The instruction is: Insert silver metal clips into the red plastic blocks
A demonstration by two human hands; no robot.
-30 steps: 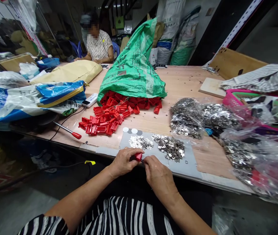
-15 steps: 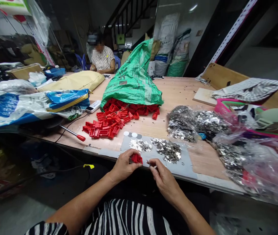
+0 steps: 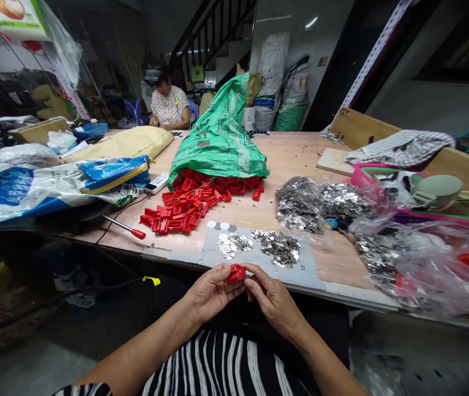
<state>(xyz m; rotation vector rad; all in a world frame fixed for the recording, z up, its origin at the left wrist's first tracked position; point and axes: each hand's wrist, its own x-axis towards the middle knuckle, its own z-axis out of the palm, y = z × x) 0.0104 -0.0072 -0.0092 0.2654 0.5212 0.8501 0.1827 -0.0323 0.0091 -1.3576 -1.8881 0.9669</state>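
My left hand [image 3: 211, 294] and my right hand [image 3: 273, 300] come together just off the near table edge, both gripping a small red plastic part [image 3: 236, 273]. My fingers hide much of it. Beyond them, a grey mat [image 3: 310, 275] carries two heaps of small silver metal pieces [image 3: 233, 245] [image 3: 277, 247]. A loose pile of red plastic parts [image 3: 174, 212] spills from the mouth of a green woven sack [image 3: 218, 132].
A red-handled screwdriver [image 3: 125, 227] lies left of the red pile. Clear bags of metal pieces [image 3: 300, 204] sit to the right, and plastic sacks fill the table's left side. A co-worker [image 3: 169, 104] sits across the table. The near edge drops off below my hands.
My hands have moved together. The red part, earlier in my left hand, now sits between both hands, and the thin metal piece in my right fingers no longer shows.
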